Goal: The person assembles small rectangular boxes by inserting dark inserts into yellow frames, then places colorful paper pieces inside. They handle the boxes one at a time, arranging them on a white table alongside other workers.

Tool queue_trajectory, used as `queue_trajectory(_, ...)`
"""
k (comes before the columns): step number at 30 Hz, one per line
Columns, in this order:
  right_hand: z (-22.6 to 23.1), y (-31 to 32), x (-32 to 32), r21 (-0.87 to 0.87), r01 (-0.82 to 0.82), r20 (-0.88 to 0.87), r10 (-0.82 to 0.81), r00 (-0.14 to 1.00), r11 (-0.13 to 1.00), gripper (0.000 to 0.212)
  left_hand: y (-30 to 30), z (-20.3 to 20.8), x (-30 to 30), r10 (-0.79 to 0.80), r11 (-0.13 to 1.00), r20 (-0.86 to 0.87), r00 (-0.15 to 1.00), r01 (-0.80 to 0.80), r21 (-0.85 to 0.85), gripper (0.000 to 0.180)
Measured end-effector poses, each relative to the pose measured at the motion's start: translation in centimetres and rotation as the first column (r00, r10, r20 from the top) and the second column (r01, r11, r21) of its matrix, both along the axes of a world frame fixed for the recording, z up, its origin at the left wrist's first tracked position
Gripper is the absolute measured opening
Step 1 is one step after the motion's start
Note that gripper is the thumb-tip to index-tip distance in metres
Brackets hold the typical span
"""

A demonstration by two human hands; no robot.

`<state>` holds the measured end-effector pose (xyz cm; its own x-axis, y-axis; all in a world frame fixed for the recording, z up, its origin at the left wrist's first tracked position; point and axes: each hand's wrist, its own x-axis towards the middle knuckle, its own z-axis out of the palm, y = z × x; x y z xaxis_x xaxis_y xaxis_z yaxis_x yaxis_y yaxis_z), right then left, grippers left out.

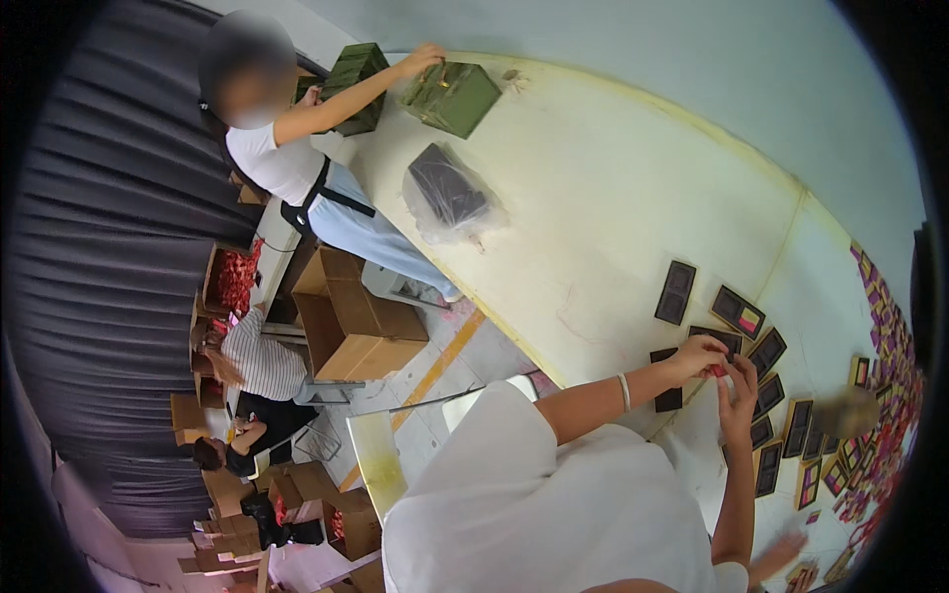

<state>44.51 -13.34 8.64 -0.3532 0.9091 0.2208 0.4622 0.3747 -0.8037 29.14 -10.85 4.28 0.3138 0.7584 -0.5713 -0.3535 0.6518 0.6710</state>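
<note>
My left hand [700,358], with a white band at its wrist, pinches a small red piece [716,372] above the table. My right hand [736,397] meets it from the other side, its fingers bent at the same piece. What kind of piece it is, I cannot make out. Under and around my hands lie several black rectangular trays with two recesses, such as the tray [675,292] and the tray [766,353]. One tray [737,310] holds a yellow and pink insert.
Small pink, purple and yellow pieces [880,435] lie heaped along the right. A blurred hand [779,555] of someone else shows at lower right. Farther off, a co-worker [282,163] touches a green box [453,97] near a plastic-wrapped dark block [447,188]. Cardboard boxes [356,316] stand on the floor.
</note>
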Motion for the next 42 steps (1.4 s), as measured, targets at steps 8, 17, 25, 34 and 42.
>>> queue_trajectory(8, -3.2, 2.3, 1.9, 0.029, 0.102, 0.111, -0.105, 0.988, 0.994, 0.024, 0.2, -0.2, 0.6, 0.349, 0.68, -0.705, 0.618, 0.35, 0.644, 0.038)
queue_trajectory(17, -7.0, 5.2, 1.4, -0.084, -0.026, 0.083, 0.033, 0.996, 0.996, 0.019, 0.2, -1.9, -2.6, 0.364, 0.475, -0.909, 0.205, 0.798, 0.37, 0.053)
queue_trajectory(25, -7.2, 5.4, 0.3, 0.071, -0.082, 0.145, 0.071, 0.987, 0.994, 0.008, 0.5, -1.5, -2.9, 0.311, 0.477, -0.917, 0.251, 0.793, 0.379, 0.053)
queue_trajectory(34, -7.9, 4.9, 0.1, 0.096, 0.076, 0.379, -0.107, 0.919, 0.993, 0.007, 0.9, -2.5, -3.0, 0.342, 0.426, -0.903, 0.259, 0.814, 0.395, 0.051)
queue_trajectory(42, -5.2, 3.9, 2.4, 0.132, 0.186, 0.087, -0.198, 0.976, 0.974, 0.014, 0.7, -0.5, -1.9, 0.461, 0.391, -0.844, 0.274, 0.791, 0.471, 0.043)
